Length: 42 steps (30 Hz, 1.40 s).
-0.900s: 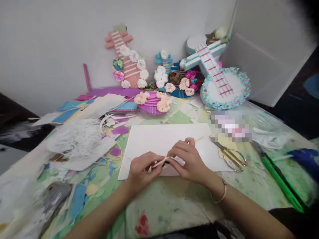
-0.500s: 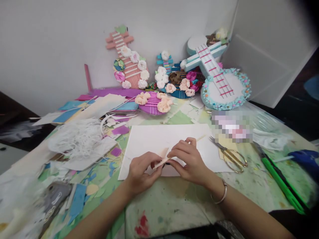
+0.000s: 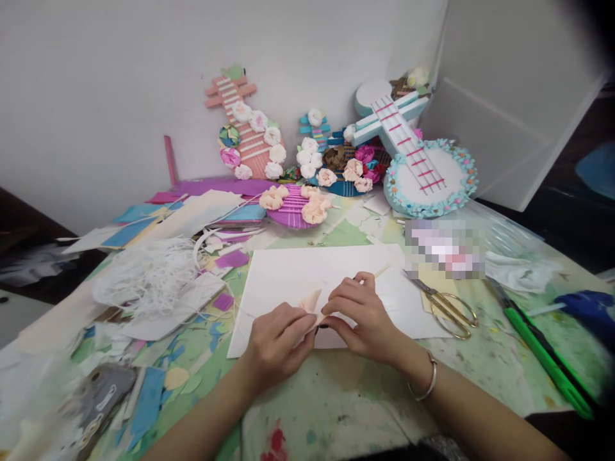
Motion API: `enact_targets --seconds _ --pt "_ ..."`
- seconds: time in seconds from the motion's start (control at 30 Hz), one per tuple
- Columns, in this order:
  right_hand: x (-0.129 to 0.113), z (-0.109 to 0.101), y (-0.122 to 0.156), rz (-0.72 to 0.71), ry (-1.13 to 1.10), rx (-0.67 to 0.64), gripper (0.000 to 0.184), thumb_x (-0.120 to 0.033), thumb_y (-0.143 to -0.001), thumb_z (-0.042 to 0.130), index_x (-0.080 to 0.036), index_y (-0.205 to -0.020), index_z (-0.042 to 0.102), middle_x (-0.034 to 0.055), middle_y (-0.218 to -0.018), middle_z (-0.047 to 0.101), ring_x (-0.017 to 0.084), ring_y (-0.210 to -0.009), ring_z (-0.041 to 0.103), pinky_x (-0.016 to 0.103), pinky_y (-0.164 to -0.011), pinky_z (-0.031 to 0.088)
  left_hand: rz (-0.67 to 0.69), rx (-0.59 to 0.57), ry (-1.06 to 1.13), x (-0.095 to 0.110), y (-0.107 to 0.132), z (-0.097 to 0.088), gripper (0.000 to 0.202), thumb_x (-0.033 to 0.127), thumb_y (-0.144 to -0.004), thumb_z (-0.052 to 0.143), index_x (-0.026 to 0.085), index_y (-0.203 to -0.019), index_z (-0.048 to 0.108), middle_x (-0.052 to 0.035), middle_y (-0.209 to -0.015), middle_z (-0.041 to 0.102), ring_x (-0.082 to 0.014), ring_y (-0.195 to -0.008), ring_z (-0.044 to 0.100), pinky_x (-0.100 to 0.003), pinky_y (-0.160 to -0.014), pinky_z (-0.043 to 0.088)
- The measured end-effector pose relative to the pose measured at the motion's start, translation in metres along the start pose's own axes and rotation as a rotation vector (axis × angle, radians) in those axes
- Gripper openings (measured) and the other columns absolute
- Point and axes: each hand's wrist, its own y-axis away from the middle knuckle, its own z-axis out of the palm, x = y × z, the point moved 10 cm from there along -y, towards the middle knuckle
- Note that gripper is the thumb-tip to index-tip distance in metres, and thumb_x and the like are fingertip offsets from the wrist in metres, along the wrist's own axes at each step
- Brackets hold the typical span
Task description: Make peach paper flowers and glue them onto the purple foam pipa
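Note:
Over the front of a white board [image 3: 278, 269], both hands meet at a small piece of pale peach paper [image 3: 311, 299], folded, with a pointed tip turned up. My left hand [image 3: 278, 336] is closed, thumb and fingers pinching the paper. My right hand [image 3: 358, 317] pinches at the paper's right edge. A thin pale stick [image 3: 381, 272] pokes out behind the right hand's fingers; the length inside the hand is hidden. Just right of the board's corner lie gold-handled scissors [image 3: 446, 304], partly over yellow paper [image 3: 435, 288].
Lute-shaped crafts with paper flowers, one pink [image 3: 250, 137], one light blue [image 3: 427, 176], lean at the wall. A purple one [image 3: 293, 208] lies before them. Left are white shredded strips [image 3: 148, 275], paper scraps and a grey phone-like object [image 3: 103, 400]; right, a green cutter [image 3: 548, 355].
My left fingers have folded over the peach paper, whose upper tip now stands more bent. The right hand has barely shifted. The whole view has tilted slightly.

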Motion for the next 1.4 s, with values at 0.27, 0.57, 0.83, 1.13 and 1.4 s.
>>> enact_targets --seconds 0.27,0.57,0.83,1.13,1.4 --pt "0.002 0.003 0.001 -0.007 -0.005 0.000 0.009 -0.013 -0.082 0.056 -0.017 -0.074 0.057 -0.0008 -0.070 0.058 0.014 -0.071 0.049 0.037 -0.078 0.025 -0.104 -0.032 0.136 -0.008 0.003 0.007 0.028 0.001 -0.072 0.062 0.013 -0.097 0.059 -0.0059 -0.076 0.062 -0.0142 -0.068 0.054 -0.025 -0.061 0.045" --pt "0.001 0.004 0.003 -0.055 -0.013 0.005 0.006 -0.012 -0.080 0.055 -0.018 -0.076 0.057 -0.0001 -0.072 0.058 0.014 -0.071 0.047 0.037 -0.078 0.025 -0.241 -0.097 0.235 -0.016 0.000 0.013 0.014 0.006 -0.075 0.059 0.016 -0.085 0.058 -0.0002 -0.065 0.056 -0.0104 -0.058 0.048 -0.022 -0.053 0.039" --pt "0.006 0.005 0.002 -0.014 -0.029 0.007 0.008 -0.012 -0.079 0.055 -0.018 -0.073 0.057 -0.0008 -0.068 0.057 0.014 -0.069 0.048 0.036 -0.078 0.026 -0.287 -0.120 0.254 -0.017 -0.002 0.014 0.012 0.009 -0.078 0.056 0.017 -0.084 0.063 0.0005 -0.062 0.062 -0.0077 -0.049 0.049 -0.018 -0.047 0.039" --pt "0.006 0.004 0.001 -0.018 -0.034 0.014 0.008 -0.013 -0.078 0.057 -0.018 -0.073 0.057 0.0000 -0.069 0.059 0.015 -0.069 0.050 0.036 -0.078 0.027 -0.441 -0.129 0.373 -0.030 0.000 0.017 0.007 0.012 -0.076 0.060 0.014 -0.076 0.067 0.0002 -0.058 0.062 -0.0063 -0.045 0.048 -0.016 -0.043 0.037" --pt "0.007 0.009 0.002 -0.049 0.006 0.005 0.008 -0.017 -0.087 0.053 -0.018 -0.082 0.059 0.0015 -0.074 0.063 0.014 -0.074 0.054 0.034 -0.074 0.028 -0.883 -0.203 0.654 -0.062 0.026 0.038 0.016 0.026 -0.077 0.062 0.012 -0.071 0.068 -0.0019 -0.059 0.061 -0.0096 -0.052 0.049 -0.020 -0.048 0.039"
